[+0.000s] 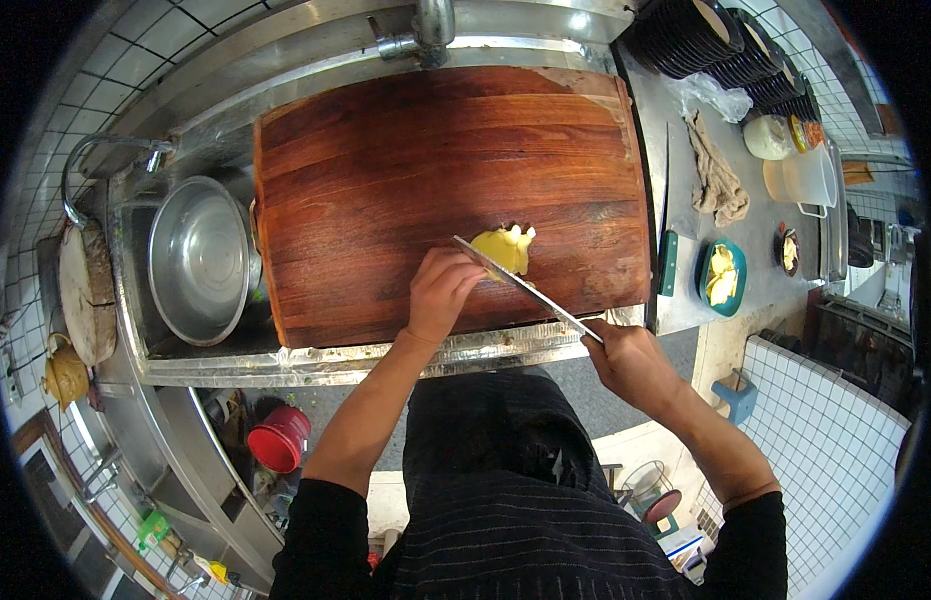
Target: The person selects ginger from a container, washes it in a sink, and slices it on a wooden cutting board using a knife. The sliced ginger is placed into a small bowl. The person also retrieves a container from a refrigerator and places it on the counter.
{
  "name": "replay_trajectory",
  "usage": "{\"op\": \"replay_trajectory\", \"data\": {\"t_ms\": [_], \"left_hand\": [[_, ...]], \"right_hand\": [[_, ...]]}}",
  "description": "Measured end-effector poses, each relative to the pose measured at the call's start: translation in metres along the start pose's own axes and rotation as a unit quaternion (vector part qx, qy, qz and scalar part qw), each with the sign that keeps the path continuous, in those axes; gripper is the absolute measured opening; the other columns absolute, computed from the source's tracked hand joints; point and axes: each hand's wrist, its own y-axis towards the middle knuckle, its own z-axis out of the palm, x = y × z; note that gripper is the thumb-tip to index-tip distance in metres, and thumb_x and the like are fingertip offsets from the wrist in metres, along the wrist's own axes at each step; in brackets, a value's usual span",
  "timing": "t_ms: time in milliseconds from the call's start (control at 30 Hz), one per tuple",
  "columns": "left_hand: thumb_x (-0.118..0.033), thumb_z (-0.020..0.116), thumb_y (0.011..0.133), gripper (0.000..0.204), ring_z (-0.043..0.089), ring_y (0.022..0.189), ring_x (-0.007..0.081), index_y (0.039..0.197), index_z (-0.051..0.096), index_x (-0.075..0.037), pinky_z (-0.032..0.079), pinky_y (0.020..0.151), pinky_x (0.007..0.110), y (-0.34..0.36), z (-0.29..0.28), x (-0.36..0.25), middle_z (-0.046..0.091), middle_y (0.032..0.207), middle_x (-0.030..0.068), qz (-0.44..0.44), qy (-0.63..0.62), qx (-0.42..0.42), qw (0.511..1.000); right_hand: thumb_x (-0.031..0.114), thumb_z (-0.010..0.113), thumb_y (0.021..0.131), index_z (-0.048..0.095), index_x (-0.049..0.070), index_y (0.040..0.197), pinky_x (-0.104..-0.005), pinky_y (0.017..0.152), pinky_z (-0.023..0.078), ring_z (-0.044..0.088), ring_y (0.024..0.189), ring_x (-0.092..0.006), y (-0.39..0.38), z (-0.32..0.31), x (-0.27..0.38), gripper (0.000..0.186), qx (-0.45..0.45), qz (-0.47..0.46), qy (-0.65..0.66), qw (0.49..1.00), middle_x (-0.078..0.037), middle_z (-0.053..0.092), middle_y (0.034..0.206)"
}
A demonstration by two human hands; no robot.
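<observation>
A knobby yellow piece of peeled ginger [503, 250] lies on the brown wooden cutting board [406, 170], toward its near edge. My left hand [444, 290] presses bent, closed fingers on the ginger's near left side, and the fingertips hide part of it. My right hand [631, 362] is wrapped round the handle of a knife [541, 298]. Its blade slants up and left across the ginger, close by my left fingertips. Whether the edge is inside the ginger I cannot tell.
A metal basin [201, 260] sits in the sink left of the board. Right of it lie a green-handled knife [668, 262], a rag [716, 170] and a teal bowl [723, 280] of yellow pieces. Stacked dark plates [691, 35] and a clear pitcher [808, 178] stand farther back.
</observation>
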Motion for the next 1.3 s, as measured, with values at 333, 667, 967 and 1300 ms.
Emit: {"op": "replay_trajectory", "data": {"t_ms": [333, 667, 967, 1300], "left_hand": [[-0.005, 0.074, 0.068, 0.015, 0.059, 0.081, 0.0232, 0.08, 0.066, -0.009, 0.051, 0.071, 0.034, -0.001, -0.001, 0.001, 0.063, 0.084, 0.0029, -0.003, 0.002, 0.006, 1.0], [-0.002, 0.076, 0.066, 0.016, 0.06, 0.08, 0.0255, 0.077, 0.065, -0.006, 0.05, 0.071, 0.034, 0.0, -0.002, -0.001, 0.063, 0.082, 0.0057, -0.013, -0.013, -0.001, 1.0], [-0.013, 0.081, 0.065, 0.035, 0.055, 0.09, 0.0302, 0.09, 0.057, -0.006, 0.048, 0.077, 0.038, -0.011, 0.0, -0.002, 0.056, 0.093, 0.0117, -0.054, 0.044, 0.007, 0.998], [-0.012, 0.079, 0.067, 0.031, 0.056, 0.089, 0.0288, 0.092, 0.062, -0.004, 0.049, 0.074, 0.036, 0.001, -0.001, 0.0, 0.061, 0.092, 0.0119, -0.104, -0.001, 0.099, 0.99]], "right_hand": [[0.009, 0.057, 0.086, 0.057, -0.001, 0.104, -0.0485, 0.059, 0.049, 0.059, 0.064, -0.0433, 0.011, 0.004, -0.002, 0.021, 0.008, -0.003, 0.014, 1.0, -0.025, 0.06, 0.069], [0.01, 0.056, 0.087, 0.056, -0.002, 0.1, -0.047, 0.055, 0.049, 0.06, 0.062, -0.0422, 0.021, 0.034, -0.006, 0.018, 0.028, 0.029, -0.006, 0.999, -0.024, 0.059, 0.065], [0.013, 0.055, 0.088, 0.055, 0.0, 0.101, -0.0489, 0.058, 0.05, 0.061, 0.062, -0.0416, 0.025, 0.06, -0.002, 0.018, -0.031, 0.016, -0.003, 0.999, -0.022, 0.061, 0.066], [0.019, 0.054, 0.09, 0.049, 0.002, 0.098, -0.0486, 0.057, 0.05, 0.062, 0.063, -0.0405, 0.005, 0.018, 0.01, 0.02, -0.067, 0.008, 0.011, 0.998, -0.023, 0.062, 0.071]]}}
